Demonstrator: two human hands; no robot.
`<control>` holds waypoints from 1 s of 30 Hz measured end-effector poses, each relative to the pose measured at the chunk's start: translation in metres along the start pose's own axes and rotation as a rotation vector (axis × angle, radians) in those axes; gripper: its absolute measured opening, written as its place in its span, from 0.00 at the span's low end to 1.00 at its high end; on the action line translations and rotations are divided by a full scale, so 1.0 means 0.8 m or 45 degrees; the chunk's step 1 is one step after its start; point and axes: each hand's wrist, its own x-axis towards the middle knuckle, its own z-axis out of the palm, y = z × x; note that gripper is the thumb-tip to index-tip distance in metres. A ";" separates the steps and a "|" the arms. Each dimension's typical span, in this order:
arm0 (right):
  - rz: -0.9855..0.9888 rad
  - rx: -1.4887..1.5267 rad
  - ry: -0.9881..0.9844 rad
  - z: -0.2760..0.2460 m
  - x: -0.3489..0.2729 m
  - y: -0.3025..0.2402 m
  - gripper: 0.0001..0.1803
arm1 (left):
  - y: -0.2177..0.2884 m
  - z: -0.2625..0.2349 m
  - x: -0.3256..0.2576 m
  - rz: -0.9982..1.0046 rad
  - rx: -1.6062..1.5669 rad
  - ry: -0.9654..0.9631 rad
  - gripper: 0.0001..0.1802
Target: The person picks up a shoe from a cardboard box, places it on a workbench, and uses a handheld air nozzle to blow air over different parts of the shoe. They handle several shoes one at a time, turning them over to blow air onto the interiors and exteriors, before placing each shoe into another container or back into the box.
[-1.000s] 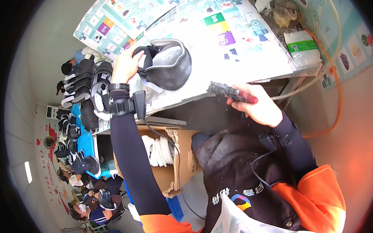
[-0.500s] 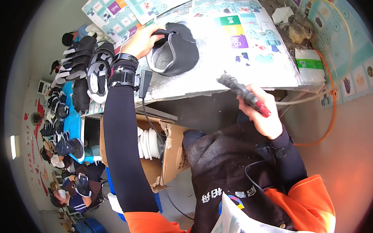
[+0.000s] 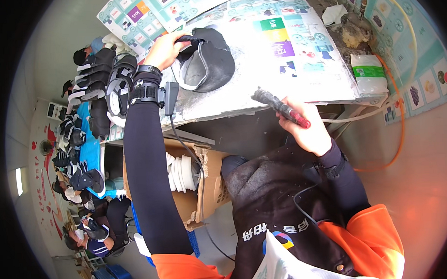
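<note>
On the white work table (image 3: 251, 96) sits a dark grey shoe (image 3: 216, 66) with a light grey lining, its opening turned toward me and to the left. My left hand (image 3: 164, 50) grips the black strap at the shoe's upper left edge, fingers closed over it. Further right, off the table's front edge, my right hand (image 3: 307, 126) is wrapped round a stick-shaped tool (image 3: 284, 109) with a black taped shaft and a red end. The tool's dark tip points up and left, apart from the shoe.
Several dark shoes and sandals (image 3: 119, 86) line the left side. An open cardboard box (image 3: 212, 181) with white rings (image 3: 181, 173) stands below the table. A white-green pack (image 3: 369, 73), a yellowish hose (image 3: 413, 34) and an orange hose (image 3: 403, 128) are at right. Other people sit far left.
My right hand has moved slightly left with the tool, bringing its tip a little closer to the shoe. My left hand keeps its hold on the strap.
</note>
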 end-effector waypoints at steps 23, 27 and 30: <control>-0.260 0.031 -0.155 -0.016 0.001 -0.020 0.12 | 0.037 -0.010 -0.018 0.176 -0.238 -0.390 0.14; 0.026 0.193 -0.124 -0.026 -0.001 -0.008 0.13 | 0.029 -0.004 -0.020 0.252 -0.246 -0.328 0.12; -0.117 0.096 -0.158 -0.029 -0.010 -0.010 0.13 | 0.026 -0.002 -0.018 0.202 -0.281 -0.357 0.12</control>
